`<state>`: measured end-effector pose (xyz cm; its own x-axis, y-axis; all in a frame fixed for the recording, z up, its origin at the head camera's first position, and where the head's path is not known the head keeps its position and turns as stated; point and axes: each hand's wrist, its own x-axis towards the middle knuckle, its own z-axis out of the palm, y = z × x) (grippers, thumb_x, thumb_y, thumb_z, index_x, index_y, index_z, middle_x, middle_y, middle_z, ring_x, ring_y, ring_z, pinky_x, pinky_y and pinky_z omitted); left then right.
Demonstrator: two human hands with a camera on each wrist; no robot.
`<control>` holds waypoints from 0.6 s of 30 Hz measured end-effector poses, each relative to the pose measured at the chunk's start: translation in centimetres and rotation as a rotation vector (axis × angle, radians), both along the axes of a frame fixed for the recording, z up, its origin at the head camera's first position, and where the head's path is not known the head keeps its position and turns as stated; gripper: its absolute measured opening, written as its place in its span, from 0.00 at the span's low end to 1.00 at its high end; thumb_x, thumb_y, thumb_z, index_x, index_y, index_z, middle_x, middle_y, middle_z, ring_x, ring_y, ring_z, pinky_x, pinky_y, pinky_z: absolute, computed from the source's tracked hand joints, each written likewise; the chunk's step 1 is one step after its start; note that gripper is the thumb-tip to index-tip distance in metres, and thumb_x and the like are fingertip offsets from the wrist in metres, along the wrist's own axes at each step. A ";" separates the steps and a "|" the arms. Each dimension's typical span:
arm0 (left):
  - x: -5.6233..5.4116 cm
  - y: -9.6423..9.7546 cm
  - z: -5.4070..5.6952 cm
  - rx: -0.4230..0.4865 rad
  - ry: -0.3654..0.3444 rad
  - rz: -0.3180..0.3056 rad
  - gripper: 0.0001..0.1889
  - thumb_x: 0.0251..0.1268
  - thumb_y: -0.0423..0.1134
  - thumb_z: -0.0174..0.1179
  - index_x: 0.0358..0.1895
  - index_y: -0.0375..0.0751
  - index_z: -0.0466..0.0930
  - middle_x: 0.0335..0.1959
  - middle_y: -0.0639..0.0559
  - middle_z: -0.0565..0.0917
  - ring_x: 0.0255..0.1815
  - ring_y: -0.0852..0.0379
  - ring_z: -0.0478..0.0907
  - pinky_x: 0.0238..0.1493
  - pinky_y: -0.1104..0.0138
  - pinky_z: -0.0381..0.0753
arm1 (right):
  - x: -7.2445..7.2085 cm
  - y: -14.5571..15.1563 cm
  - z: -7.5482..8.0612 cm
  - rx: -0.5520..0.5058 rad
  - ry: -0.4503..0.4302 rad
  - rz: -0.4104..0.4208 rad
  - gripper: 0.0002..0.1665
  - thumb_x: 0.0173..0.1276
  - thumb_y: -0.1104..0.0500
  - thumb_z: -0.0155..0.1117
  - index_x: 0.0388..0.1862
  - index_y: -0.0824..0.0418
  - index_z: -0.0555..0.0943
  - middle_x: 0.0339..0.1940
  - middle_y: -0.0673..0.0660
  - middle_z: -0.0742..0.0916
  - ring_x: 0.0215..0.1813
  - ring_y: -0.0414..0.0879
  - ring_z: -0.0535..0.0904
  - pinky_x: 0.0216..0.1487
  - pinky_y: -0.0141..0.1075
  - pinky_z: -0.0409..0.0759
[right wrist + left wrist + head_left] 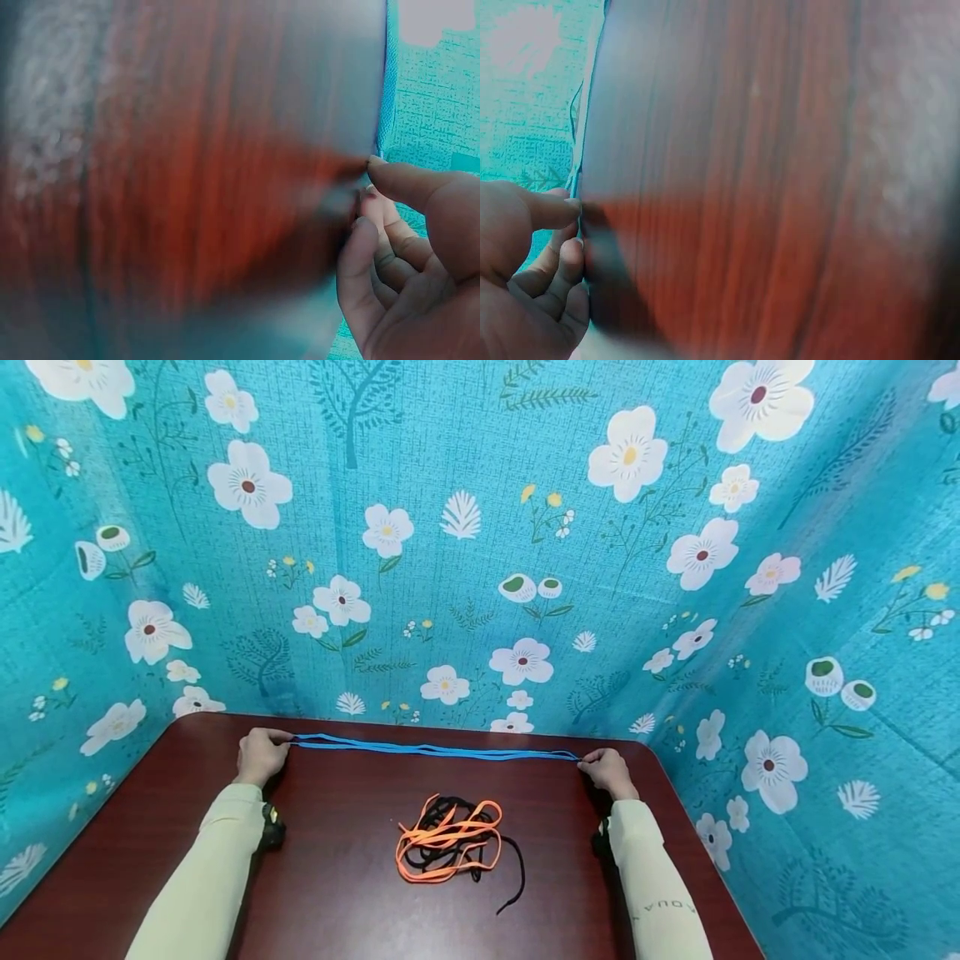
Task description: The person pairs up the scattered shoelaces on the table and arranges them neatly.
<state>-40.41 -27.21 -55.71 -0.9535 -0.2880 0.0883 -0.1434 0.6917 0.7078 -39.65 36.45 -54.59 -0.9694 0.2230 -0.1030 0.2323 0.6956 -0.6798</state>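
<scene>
A blue shoelace (420,749), its strands lying side by side, stretches nearly straight across the far part of the table. My left hand (262,755) pinches its left end between thumb and finger; the left wrist view shows the same left hand (540,255) with the lace (578,142) running up from the fingertips. At the other end, my right hand (609,772) pinches the lace between thumb and finger. The right wrist view has this right hand (420,247) close up, with the blue lace (388,97) leading away from it.
An orange shoelace (427,837) lies tangled over a black shoelace (519,868) on the middle of the dark red-brown table (337,877). A blue flowered curtain (450,568) hangs behind the far edge and along both sides.
</scene>
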 end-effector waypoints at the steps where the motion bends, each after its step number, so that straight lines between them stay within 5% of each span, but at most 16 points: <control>1: 0.1 -0.1 0.1 0.007 0.007 -0.003 0.14 0.69 0.31 0.57 0.51 0.30 0.87 0.55 0.28 0.82 0.59 0.29 0.73 0.56 0.39 0.75 | 0.0 0.1 0.0 -0.006 -0.002 -0.002 0.14 0.72 0.59 0.66 0.47 0.70 0.81 0.36 0.63 0.84 0.27 0.48 0.79 0.28 0.37 0.79; 9: 1.7 -1.3 1.9 -0.034 0.030 -0.157 0.13 0.66 0.31 0.59 0.47 0.26 0.87 0.52 0.26 0.83 0.56 0.28 0.75 0.57 0.38 0.74 | 1.5 0.1 1.0 -0.053 0.023 0.038 0.16 0.74 0.61 0.62 0.52 0.73 0.81 0.38 0.67 0.86 0.31 0.50 0.80 0.29 0.36 0.79; 18: 4.0 1.3 6.9 -0.044 0.115 -0.423 0.13 0.72 0.34 0.61 0.51 0.27 0.85 0.54 0.27 0.83 0.58 0.31 0.76 0.55 0.40 0.77 | 3.9 -4.8 3.8 -0.081 0.105 0.281 0.14 0.72 0.64 0.65 0.51 0.73 0.83 0.38 0.65 0.88 0.35 0.58 0.84 0.38 0.41 0.84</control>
<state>-36.45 -25.96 -48.79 -0.9700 0.1322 0.2042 0.2370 0.7021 0.6715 -35.77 31.61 -50.78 -0.9982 -0.0605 -0.0058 -0.0359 0.6649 -0.7461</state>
